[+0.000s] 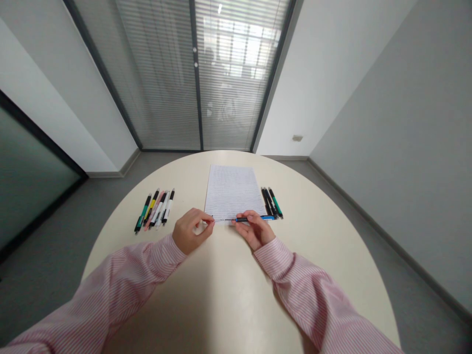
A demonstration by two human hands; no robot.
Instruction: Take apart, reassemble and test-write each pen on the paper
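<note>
My right hand (255,230) holds a blue and black pen (267,217) level, its fingers closed around the dark grip. From the pen's left end a thin pen refill (224,220) reaches across to my left hand (193,230). The thumb and fingertips of that hand pinch the refill's far end. I cannot tell how much of the refill sits inside the pen. Both hands are over the near edge of a sheet of lined paper (234,189), which lies on the table and bears what looks like writing.
Several pens (158,209) in green, yellow, pink and white lie side by side on the left of the round cream table (317,255). To the paper's right are more dark pens (268,201) and a green and black pen (276,203). A glass partition with blinds (165,88) stands beyond.
</note>
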